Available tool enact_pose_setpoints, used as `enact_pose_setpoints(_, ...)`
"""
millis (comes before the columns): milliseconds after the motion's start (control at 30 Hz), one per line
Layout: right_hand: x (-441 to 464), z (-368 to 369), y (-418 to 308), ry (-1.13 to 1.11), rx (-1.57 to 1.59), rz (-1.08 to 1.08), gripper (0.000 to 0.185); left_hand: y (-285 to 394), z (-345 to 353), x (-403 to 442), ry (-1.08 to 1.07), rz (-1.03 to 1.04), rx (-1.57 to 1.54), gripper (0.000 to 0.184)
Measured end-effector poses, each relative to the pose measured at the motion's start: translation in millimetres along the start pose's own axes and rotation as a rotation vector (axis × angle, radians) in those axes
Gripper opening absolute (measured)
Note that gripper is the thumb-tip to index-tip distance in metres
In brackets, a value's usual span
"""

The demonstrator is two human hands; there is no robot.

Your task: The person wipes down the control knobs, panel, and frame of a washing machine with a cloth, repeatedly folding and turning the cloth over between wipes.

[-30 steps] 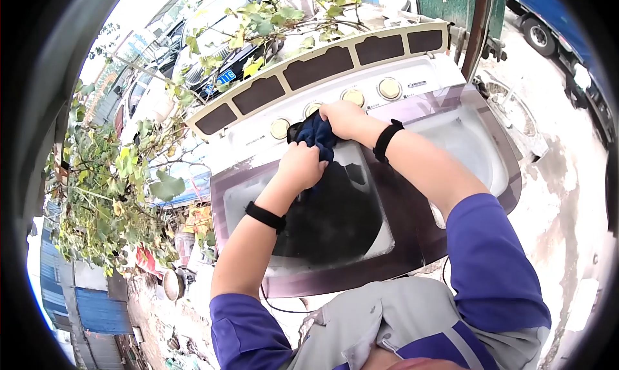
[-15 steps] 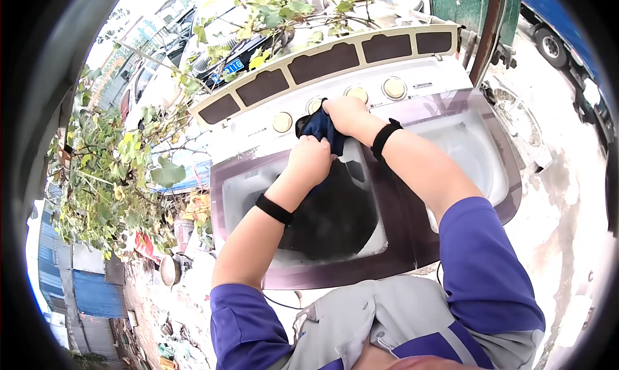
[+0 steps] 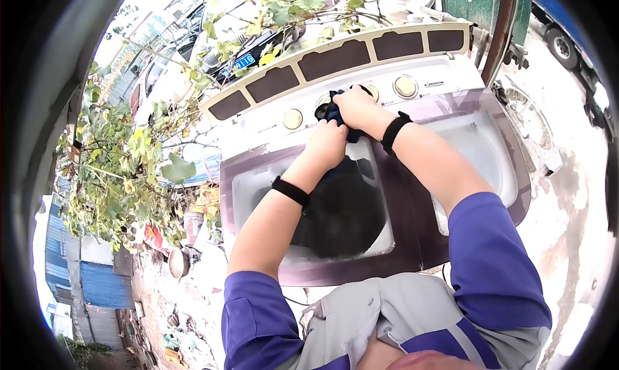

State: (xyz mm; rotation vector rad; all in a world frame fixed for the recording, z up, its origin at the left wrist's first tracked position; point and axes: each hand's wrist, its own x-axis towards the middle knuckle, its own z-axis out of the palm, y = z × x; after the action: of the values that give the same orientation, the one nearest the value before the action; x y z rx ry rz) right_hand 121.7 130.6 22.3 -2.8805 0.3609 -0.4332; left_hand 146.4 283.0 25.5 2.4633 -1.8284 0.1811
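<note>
A dark blue and black cloth [image 3: 334, 115] is bunched up between my two hands, above the back edge of the left lid of a twin-tub washing machine [image 3: 412, 241]. My left hand [image 3: 327, 143] pinches its lower left part. My right hand [image 3: 358, 107] grips its upper right side, close to the control knobs. Much of the cloth is hidden by my fingers. Beneath my hands, a dark shape covers much of the clear left lid. Black bands circle both wrists.
A vine [image 3: 122, 170] grows along the left, near a metal pan [image 3: 178, 262] on the ground. Parked cars stand behind the machine. At the upper right are a green panel [image 3: 474, 9], a rusty post and a blue truck's wheel [image 3: 561, 48].
The whole view has shifted a little, so the machine sits further right. The cloth looks more tightly bunched, with more black showing on it. Both hands have kept hold of it.
</note>
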Motion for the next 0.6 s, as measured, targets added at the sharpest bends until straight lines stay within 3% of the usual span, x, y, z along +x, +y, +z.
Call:
enact_pose_setpoints(67, -3.9, -2.8, -2.5, -0.121, -0.006, -0.051, 0.021, -0.6, -7.8, -8.4, -0.074, 0.014, 0.035, 0.02)
enact_pose_setpoints(133, -5.5, -24.3, 15.3, -0.158, 0.179, -0.082, 0.026, 1.5, -10.5, -13.6, -0.135, 0.04, 0.001, 0.02)
enact_pose_setpoints(200, 5.5, -36.7, 34.7, -0.022, 0.264, -0.151, 0.026, 1.8, -23.7, -10.1, -0.188, 0.027, -0.025, 0.022)
enact_pose_setpoints(300, 18.4, -31.0, 26.6, 0.178, 0.175, -0.245, 0.025, 9.9, -14.1, 14.6, -0.047, -0.038, -0.025, 0.035)
enact_pose_setpoints(333, 17.9, -27.3, 19.6, 0.035, 0.121, -0.155, 0.021, 5.5, 3.7, 23.8, 0.004, -0.033, 0.012, 0.03)
enact_pose_setpoints(400, 15.1, -16.8, 8.4, 0.027, -0.013, -0.117, 0.021, -0.4, 32.4, 33.6, 0.085, -0.024, 0.021, 0.024)
enact_pose_setpoints(600, 8.4, -28.3, 6.4, -0.118, 0.03, -0.05, 0.031, -4.9, 8.3, 15.8, 0.064, 0.025, 0.01, 0.015)
